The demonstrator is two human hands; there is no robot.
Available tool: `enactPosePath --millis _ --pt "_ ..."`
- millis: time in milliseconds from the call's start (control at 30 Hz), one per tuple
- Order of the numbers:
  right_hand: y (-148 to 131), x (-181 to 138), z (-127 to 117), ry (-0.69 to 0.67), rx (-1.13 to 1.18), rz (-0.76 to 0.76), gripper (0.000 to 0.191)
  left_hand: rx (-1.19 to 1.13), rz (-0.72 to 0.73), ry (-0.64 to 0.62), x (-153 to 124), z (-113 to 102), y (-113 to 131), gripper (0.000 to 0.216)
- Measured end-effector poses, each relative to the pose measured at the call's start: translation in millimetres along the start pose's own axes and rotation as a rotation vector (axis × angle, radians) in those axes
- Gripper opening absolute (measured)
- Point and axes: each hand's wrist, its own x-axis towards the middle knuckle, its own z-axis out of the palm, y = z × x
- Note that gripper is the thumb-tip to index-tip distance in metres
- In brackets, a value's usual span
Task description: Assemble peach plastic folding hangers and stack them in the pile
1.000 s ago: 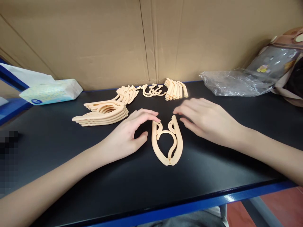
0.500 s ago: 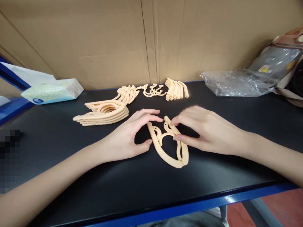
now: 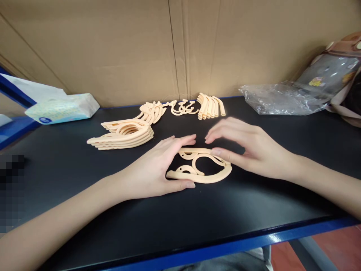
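A peach plastic folding hanger (image 3: 209,177) lies flat on the black table (image 3: 84,195), folded into a loop with its bend to the right. My left hand (image 3: 152,169) clasps its open left end, thumb along the near arm and fingers over the far arm. My right hand (image 3: 249,147) hovers over the right side. Its thumb touches the far arm and its fingers are spread above.
A stack of folded hangers (image 3: 124,135) lies at the back left. Behind it are loose arm pieces (image 3: 150,111), hooks (image 3: 183,108) and more arm pieces (image 3: 210,106). A tissue pack (image 3: 60,109), a clear plastic bag (image 3: 282,98) and a cardboard wall (image 3: 126,49) border the table.
The hanger has turned from pointing toward me to lying sideways with its bend to the right. My left thumb has come against its near arm, and my right hand has shifted right.
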Motion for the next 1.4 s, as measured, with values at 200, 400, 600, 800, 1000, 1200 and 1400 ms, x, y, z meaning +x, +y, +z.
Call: enactPosePath --millis 200,400,600,800,1000,1200,1400 --pt "6.2 0.2 -2.1 -0.048 -0.132 0.177 0.025 0.102 0.044 0.065 1.3 -1.1 3.8 0.077" --pt "9.3 1.7 -0.3 -0.122 0.047 0.325 0.026 0.218 0.050 0.214 1.7 -5.2 2.6 0.067" --pt "8.4 5.5 -1.8 -0.187 0.489 0.557 0.030 0.265 0.108 0.262 1.8 -7.9 3.4 0.058" --pt "11.4 6.9 -1.0 -0.235 0.648 0.577 0.033 0.195 0.093 0.202 2.5 -7.5 2.7 0.059" --pt "11.3 6.2 0.7 -0.229 0.682 0.599 0.034 0.184 0.106 0.203 2.4 -8.1 0.7 0.065" --pt "8.0 7.6 -0.9 -0.247 0.677 0.609 0.037 0.208 0.111 0.195 3.0 -8.1 -0.5 0.067" --pt "8.1 7.7 -1.8 -0.274 0.691 0.617 0.039 0.247 0.120 0.209 1.9 -9.7 0.2 0.064"
